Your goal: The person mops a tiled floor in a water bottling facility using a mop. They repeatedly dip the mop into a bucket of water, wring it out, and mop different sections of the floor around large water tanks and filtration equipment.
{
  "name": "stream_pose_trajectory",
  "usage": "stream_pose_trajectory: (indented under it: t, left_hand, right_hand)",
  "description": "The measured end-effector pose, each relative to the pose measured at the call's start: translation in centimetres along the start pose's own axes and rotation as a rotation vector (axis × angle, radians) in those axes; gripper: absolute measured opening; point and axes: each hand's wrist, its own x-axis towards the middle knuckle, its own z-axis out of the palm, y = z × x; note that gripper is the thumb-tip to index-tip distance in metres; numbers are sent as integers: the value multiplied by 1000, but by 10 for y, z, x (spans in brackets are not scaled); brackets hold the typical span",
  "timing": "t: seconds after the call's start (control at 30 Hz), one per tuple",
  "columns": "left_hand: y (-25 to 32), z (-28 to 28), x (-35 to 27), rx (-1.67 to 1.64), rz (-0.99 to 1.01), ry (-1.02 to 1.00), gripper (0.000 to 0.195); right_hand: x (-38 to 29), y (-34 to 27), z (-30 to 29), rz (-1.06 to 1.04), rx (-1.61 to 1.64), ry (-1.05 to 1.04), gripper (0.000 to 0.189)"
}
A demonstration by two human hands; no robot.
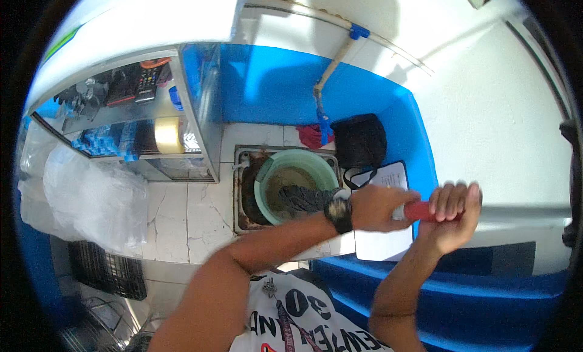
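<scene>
My left hand (375, 208), with a wristwatch (338, 213) on its wrist, reaches across to the right and is closed around the pole of a mop. My right hand (451, 217) wraps the mop's red grip (418, 211) just beyond it; both hands are slightly blurred. A dark grey mop head (300, 199), twisted into a bundle, hangs over murky water in a green plastic basin (325, 163). Part of the mop is hidden behind my left wrist. The basin sits in a stained metal sink (248, 227).
A black bag (362, 140), a red cloth (309, 136) and a white board (385, 242) lie right of the sink. Above hangs a pipe with a blue tap (324, 126). Left stand a glass cabinet (212, 165) and plastic bags (93, 197) on the tiled counter (168, 215). A black crate (107, 270) is below.
</scene>
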Motion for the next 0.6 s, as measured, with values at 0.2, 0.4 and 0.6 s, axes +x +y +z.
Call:
stream_pose_trajectory:
  t: [0.2,0.4,0.6]
  left_hand:
    - [5,-6,-8,85,-68,41,44]
    - [-1,-10,12,-468,38,-256,42]
    - [-7,-5,32,-740,-17,-600,46]
  right_hand:
    - [-52,26,10,-25,-156,311,25]
    - [5,-3,-8,35,160,-639,34]
    - [71,-20,-5,332,545,-1259,35]
